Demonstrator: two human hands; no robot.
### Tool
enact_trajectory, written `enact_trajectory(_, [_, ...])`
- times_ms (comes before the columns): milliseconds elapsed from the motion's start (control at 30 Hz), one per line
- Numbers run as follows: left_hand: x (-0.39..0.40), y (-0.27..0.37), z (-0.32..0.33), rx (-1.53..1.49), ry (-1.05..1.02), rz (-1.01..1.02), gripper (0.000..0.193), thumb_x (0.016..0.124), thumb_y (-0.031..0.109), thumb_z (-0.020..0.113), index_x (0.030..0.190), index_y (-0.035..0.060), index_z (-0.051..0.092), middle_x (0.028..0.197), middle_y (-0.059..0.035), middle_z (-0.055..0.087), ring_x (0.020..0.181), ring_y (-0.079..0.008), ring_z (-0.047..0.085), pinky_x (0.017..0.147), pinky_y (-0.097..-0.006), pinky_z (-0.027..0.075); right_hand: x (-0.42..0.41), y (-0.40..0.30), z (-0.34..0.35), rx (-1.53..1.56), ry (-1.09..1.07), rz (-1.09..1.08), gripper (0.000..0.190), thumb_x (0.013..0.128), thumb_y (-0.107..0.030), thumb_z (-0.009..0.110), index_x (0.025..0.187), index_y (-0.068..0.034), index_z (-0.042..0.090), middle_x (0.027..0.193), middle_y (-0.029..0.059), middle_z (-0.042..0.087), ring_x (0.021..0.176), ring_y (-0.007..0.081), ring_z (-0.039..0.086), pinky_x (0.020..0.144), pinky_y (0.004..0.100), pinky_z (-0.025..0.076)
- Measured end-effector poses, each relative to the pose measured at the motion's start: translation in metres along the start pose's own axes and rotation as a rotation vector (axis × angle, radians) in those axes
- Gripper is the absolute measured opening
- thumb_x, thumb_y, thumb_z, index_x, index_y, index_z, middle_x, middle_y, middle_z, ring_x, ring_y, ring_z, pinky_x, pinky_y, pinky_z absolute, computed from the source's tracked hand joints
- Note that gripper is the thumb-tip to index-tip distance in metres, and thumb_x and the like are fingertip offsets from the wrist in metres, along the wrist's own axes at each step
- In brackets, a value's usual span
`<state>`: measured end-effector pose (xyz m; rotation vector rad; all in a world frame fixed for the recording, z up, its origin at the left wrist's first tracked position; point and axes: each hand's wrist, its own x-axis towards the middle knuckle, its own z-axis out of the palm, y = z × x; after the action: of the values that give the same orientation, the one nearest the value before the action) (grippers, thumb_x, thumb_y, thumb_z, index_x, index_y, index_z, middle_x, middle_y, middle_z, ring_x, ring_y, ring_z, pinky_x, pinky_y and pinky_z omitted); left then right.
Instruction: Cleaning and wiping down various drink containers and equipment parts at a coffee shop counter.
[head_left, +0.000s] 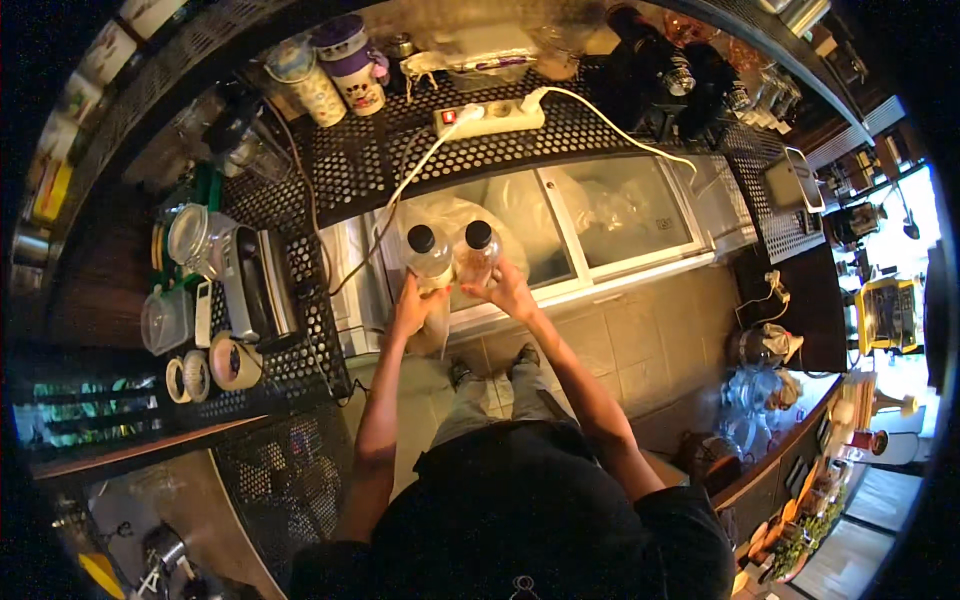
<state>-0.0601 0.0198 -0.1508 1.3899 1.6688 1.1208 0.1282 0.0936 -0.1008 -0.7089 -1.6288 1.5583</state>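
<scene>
My left hand grips a clear bottle with a black cap and pale contents. Beside it, a second black-capped bottle, brownish inside, is in my right hand. Both bottles are upright and close together, caps towards me. They are held over the near left part of a chest freezer with sliding glass lids. Large plastic bags show through the glass. A pale translucent shape hangs below my left hand; I cannot tell whether it belongs to the bottle.
Behind the freezer, a perforated black shelf carries a power strip and tumblers. White cables cross the freezer's left end. Tape rolls and a silver-black appliance sit at left. Water bottles stand at right.
</scene>
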Motion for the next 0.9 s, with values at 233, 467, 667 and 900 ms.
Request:
enact_trajectory(233, [0.05,0.057,0.051,-0.163,-0.06,0.003,0.065,0.074,0.021,0.068,0.123,0.0006,0.033,0.112,-0.0162,0.053,0.099,-0.0253,0.055,0.082,-0.0341,0.045,-0.008,-0.003,-0.088,-0.32,0.222,0.052,0.044,0.068,-0.009,0.073,0.106,-0.002,0.052,0.096,0.0057,0.061,0.083,0.011,0.058,0.071,0.0255,0.047])
enact_trajectory(467, [0.108,0.131,0.15,-0.072,-0.241,0.09,0.075,0.071,0.02,0.07,0.128,-0.0002,0.026,0.115,-0.0168,0.051,0.103,-0.0243,0.054,0.09,-0.0343,0.042,-0.022,-0.006,-0.213,-0.354,0.561,-0.06,0.043,0.065,-0.009,0.075,0.101,-0.005,0.051,0.085,0.0028,0.06,0.075,0.0099,0.057,0.065,0.0231,0.045])
enact_trajectory(667, [0.136,0.129,0.251,-0.112,-0.283,-0.013,0.092,0.067,0.021,0.072,0.133,-0.0016,0.013,0.118,-0.0199,0.048,0.106,-0.0266,0.051,0.09,-0.034,0.041,-0.028,0.007,-0.285,-0.306,0.599,-0.069,0.046,0.064,-0.009,0.076,0.102,-0.004,0.05,0.087,0.0027,0.058,0.078,0.0107,0.055,0.068,0.0243,0.044])
enact_trajectory(900, [0.156,0.095,0.314,-0.006,-0.205,0.056,0.089,0.066,0.027,0.072,0.131,0.0049,0.017,0.102,-0.0261,0.055,0.094,-0.0357,0.056,0.076,-0.0389,0.047,-0.035,0.014,-0.317,-0.263,0.588,0.051,0.048,0.064,-0.011,0.076,0.102,-0.003,0.049,0.09,0.0026,0.054,0.079,0.0109,0.05,0.069,0.0251,0.042])
